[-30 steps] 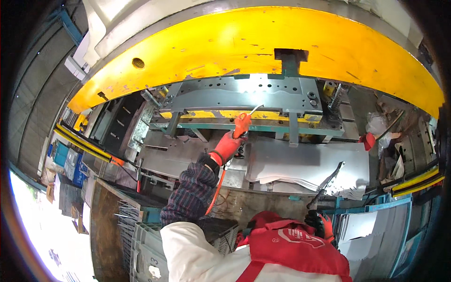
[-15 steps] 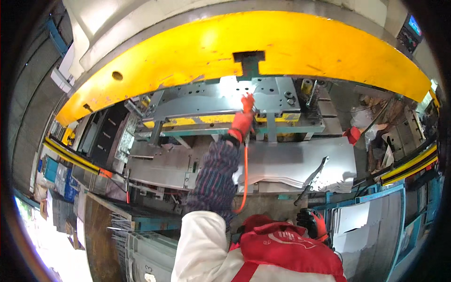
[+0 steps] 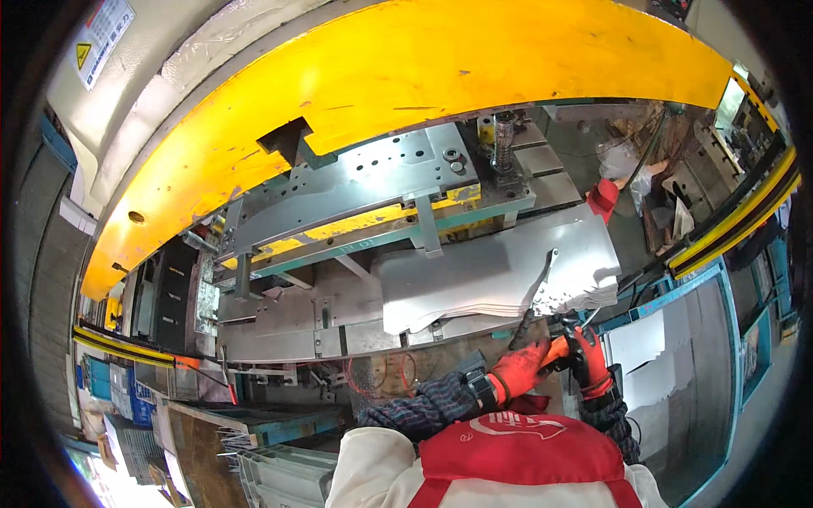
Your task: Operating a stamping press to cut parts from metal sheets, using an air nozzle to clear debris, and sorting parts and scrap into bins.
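One yellow metal beam point(image 3: 474, 59), scuffed and bowed by the lens, spanned the upper frame, a T-shaped notch cut in its lower edge. Beneath it, left of centre, lay one long steel die point(image 3: 364, 182), its smooth grey top pierced by round holes. At the lower right stood one blue-framed rack point(image 3: 735, 330) holding flat grey sheets point(image 3: 677, 406). One stack of sheet metal point(image 3: 474, 275), its layers too many to count, filled the middle right, glossy, with wavy lower edges. Two yellow-and-black striped bars showed, one at the left point(image 3: 123, 345), one at the right point(image 3: 737, 216). One red cloth apron point(image 3: 525, 453) covered the person's front at the bottom.

Two flat steel brackets point(image 3: 428, 227) hung off the die's near side. One ribbed cylindrical post point(image 3: 504, 140) rose at upper centre-right. Two gloved hands met right of centre, below the stack: the left hand point(image 3: 521, 372), red-orange, had its fingers closed round one orange tool point(image 3: 555, 349); the right hand point(image 3: 590, 360), with dark fingers bent, was right against it, though how firmly it gripped could not be told. One slim, dark-handled bar point(image 3: 542, 284) lay slanting over the stack's right part. Two round bolts point(image 3: 452, 155) sat at the die's right end.
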The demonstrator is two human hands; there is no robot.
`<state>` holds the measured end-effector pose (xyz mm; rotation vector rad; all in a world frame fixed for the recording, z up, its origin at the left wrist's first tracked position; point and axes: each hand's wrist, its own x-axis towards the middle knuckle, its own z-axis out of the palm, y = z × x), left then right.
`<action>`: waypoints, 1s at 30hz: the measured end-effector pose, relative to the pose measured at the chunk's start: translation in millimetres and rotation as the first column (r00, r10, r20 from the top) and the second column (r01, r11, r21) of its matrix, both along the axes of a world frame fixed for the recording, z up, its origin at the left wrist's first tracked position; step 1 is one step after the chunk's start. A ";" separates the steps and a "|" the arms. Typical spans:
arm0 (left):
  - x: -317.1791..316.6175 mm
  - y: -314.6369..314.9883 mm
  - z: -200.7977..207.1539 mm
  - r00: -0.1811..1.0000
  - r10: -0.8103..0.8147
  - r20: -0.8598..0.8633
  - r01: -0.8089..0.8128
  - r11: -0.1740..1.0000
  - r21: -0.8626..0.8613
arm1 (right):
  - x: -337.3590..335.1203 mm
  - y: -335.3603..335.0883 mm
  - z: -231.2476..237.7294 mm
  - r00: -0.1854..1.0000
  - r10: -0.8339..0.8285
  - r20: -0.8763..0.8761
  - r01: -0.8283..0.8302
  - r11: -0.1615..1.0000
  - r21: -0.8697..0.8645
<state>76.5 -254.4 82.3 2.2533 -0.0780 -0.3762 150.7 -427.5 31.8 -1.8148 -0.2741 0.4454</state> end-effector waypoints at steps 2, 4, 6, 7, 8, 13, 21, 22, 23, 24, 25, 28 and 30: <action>2.7 -5.2 -10.3 1.000 0.014 0.009 -0.013 0.996 -0.084 | 3.3 -4.8 -7.4 0.999 -0.030 -0.039 0.035 0.989 0.141; 2.3 -7.0 -20.7 0.995 0.019 0.103 -0.005 0.990 -0.140 | 8.5 -13.8 -11.9 0.986 -0.118 -0.120 0.141 0.967 0.210; -0.9 -2.7 -30.4 0.946 0.070 0.317 -0.039 0.994 -0.103 | 18.1 -28.5 -13.6 0.987 -0.144 0.077 0.146 0.989 -0.013; -2.2 1.2 -34.7 0.891 0.082 0.447 -0.039 0.994 -0.106 | 25.1 -38.5 -13.6 0.968 -0.139 0.210 0.159 0.984 -0.081; -6.6 5.5 -38.1 0.949 0.146 0.279 -0.115 0.985 -0.125 | 35.5 -51.0 -13.8 0.975 -0.191 0.111 0.210 0.956 -0.203; -31.5 32.4 -46.7 0.910 0.414 0.026 -0.407 0.902 -0.142 | 105.6 -112.3 -35.4 0.960 -0.262 0.097 0.277 0.936 -0.217; -72.1 27.1 -38.9 0.773 0.634 0.015 -0.623 0.764 -0.165 | 225.6 -157.7 -86.7 0.930 -0.230 0.287 0.337 0.844 -0.416; -74.8 23.5 -39.5 0.737 0.674 -0.049 -0.670 0.719 -0.186 | 237.1 -158.0 -96.9 0.927 -0.222 0.301 0.338 0.842 -0.421; -79.9 19.6 -39.2 0.692 0.713 -0.110 -0.718 0.666 -0.200 | 249.5 -155.3 -109.1 0.929 -0.227 0.292 0.341 0.830 -0.441; -81.4 16.5 -41.1 0.673 0.737 -0.054 -0.736 0.661 -0.150 | 251.2 -160.6 -123.0 0.877 -0.136 0.462 0.327 0.872 -0.364; -86.7 12.5 -41.7 0.654 0.754 -0.056 -0.755 0.647 -0.102 | 259.1 -160.3 -139.6 0.917 -0.179 0.358 0.342 0.814 -0.470; -102.0 0.1 -47.3 0.579 0.806 -0.122 -0.809 0.587 0.038 | 278.7 -166.9 -196.2 0.905 -0.125 0.407 0.352 0.757 -0.551; -111.3 -9.2 -54.5 0.561 0.822 -0.097 -0.823 0.566 0.040 | 285.8 -174.5 -229.2 0.982 -0.076 0.175 0.185 0.600 -0.778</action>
